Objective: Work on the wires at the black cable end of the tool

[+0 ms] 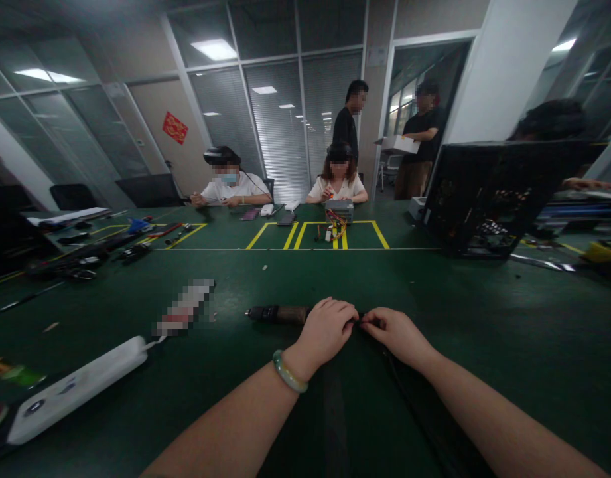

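A dark cylindrical tool (291, 315) lies on the green table, its metal tip pointing left. My left hand (330, 325), with a jade-coloured bangle at the wrist, is closed over the tool's right end. Close beside it, my right hand (392, 332) pinches something dark at that same end, seemingly where the cable begins. A black cable (399, 382) runs from under my right hand toward the bottom of the view. The exact spot between my fingertips is too small and dark to make out.
A white power strip (81, 388) lies at the left on the table (225, 392). A black computer case (484, 196) stands at the back right. Cables and tools (136, 249) are spread at the back left. Two people sit across, near a grey box with wires (339, 212); others stand behind.
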`<state>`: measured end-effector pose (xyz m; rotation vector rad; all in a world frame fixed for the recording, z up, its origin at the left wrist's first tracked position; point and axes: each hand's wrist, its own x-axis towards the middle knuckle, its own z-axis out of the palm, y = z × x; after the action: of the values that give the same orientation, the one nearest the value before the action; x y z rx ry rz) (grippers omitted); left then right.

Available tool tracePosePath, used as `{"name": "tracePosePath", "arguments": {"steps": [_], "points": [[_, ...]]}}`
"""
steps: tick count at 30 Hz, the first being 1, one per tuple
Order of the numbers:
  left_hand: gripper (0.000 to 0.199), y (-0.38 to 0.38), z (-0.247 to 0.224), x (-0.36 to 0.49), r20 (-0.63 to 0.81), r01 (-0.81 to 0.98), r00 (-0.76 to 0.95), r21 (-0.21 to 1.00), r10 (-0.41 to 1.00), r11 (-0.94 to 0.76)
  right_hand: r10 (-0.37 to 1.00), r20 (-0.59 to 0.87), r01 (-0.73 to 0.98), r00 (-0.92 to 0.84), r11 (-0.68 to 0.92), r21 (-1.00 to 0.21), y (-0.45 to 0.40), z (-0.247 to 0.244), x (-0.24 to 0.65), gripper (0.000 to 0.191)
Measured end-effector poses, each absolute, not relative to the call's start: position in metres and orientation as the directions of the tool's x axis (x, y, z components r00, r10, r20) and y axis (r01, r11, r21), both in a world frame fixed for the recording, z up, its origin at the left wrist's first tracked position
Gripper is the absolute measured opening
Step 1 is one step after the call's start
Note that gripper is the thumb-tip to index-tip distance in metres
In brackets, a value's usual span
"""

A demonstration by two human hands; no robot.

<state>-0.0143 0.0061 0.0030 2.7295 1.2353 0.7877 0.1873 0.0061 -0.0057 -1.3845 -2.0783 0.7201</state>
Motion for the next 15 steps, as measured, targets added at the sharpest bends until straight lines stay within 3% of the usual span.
{"name": "tracePosePath", "arguments": {"steps": [15], "points": [[0.014, 0.0042, 0.0072, -0.0136, 0.396, 0.706, 0.545, 0.258, 0.739, -0.659, 0.935, 0.121, 0.654, -0.334, 0.323, -0.684, 0.0053, -0.0040, 0.1884, 0.016]]}}
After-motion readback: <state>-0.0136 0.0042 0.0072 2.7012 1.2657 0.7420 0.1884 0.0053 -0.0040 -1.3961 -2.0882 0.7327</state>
